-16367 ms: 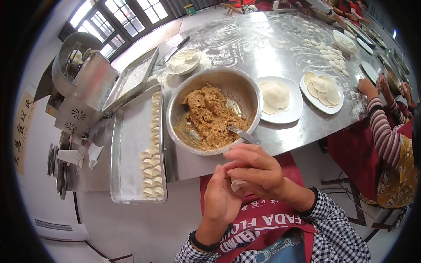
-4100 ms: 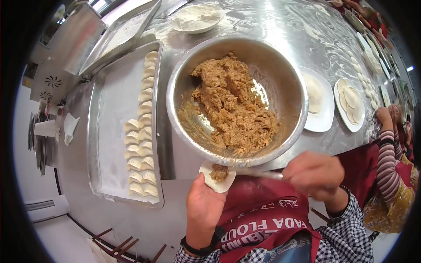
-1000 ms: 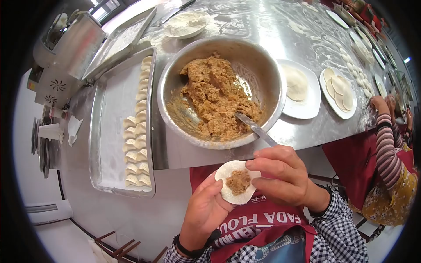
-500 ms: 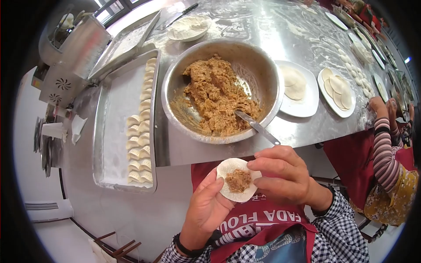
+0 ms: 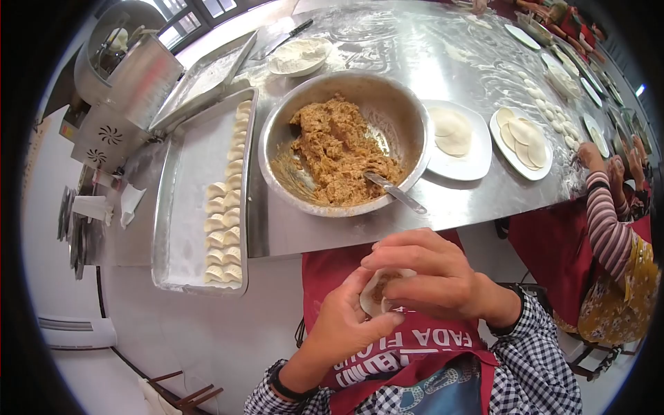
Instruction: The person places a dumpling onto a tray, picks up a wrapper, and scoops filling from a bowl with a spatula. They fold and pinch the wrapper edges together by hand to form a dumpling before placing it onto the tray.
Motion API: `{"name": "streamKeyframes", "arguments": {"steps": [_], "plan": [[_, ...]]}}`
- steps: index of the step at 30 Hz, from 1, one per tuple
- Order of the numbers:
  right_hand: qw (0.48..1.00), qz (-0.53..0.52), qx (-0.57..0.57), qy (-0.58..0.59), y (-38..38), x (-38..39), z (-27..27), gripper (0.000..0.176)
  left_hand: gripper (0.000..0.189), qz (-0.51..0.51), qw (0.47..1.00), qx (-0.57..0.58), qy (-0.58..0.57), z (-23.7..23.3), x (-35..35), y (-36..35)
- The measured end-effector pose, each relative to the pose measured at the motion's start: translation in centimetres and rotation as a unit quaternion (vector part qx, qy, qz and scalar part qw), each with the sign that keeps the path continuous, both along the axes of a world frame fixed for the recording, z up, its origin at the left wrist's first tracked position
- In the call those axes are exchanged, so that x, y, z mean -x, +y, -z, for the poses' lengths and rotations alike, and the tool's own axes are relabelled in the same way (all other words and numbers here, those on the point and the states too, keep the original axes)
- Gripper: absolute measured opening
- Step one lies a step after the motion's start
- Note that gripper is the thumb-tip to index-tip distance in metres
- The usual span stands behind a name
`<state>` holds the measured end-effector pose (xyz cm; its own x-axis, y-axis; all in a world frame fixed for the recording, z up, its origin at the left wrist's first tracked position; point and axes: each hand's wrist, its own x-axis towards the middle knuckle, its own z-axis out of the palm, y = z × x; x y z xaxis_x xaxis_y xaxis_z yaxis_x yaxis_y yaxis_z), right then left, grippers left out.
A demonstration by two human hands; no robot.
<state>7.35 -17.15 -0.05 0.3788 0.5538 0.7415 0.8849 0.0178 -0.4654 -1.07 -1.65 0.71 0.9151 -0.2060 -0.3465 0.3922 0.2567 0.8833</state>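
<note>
Our left hand [image 5: 342,325] and right hand [image 5: 432,277] both pinch the folded wrapper [image 5: 373,296]; we'd press its edges evenly, middle outward, leaving no gaps.

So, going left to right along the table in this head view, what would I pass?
Grey metal machine → long steel tray of folded white dumplings → big round steel bowl of brown filling → white plate of stacked round wrappers → white plate of spread-out wrappers → another person's striped sleeve.
</note>
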Motion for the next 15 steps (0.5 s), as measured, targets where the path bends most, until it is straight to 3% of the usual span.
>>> {"name": "streamKeyframes", "arguments": {"steps": [6, 8, 11, 13, 15], "plan": [[1.000, 0.013, -0.019, -0.008, 0.4, 0.5, 0.1, 0.018, 0.053, 0.026, 0.988, -0.135, -0.068, -0.3, 0.3, -0.4], [1.000, 0.016, -0.022, -0.005, 0.5, 0.6, 0.1, 0.018, 0.045, 0.043, 0.967, -0.228, -0.100, -0.1, 0.2, -0.1], [0.995, 0.014, -0.072, 0.060, 0.3, 0.8, 0.1, 0.017, 0.042, -0.022, 0.979, -0.166, -0.117, 0.1, 0.7, -0.1], [0.984, 0.041, -0.106, 0.138, -0.7, 1.0, 0.0, 0.014, 0.043, -0.042, 0.970, -0.178, -0.162, -0.2, 0.6, 0.0], [0.985, 0.051, -0.100, 0.132, -1.4, 1.1, 0.2, 0.015, 0.044, -0.059, 0.958, -0.189, -0.208, -0.4, 0.7, 0.1]]}}
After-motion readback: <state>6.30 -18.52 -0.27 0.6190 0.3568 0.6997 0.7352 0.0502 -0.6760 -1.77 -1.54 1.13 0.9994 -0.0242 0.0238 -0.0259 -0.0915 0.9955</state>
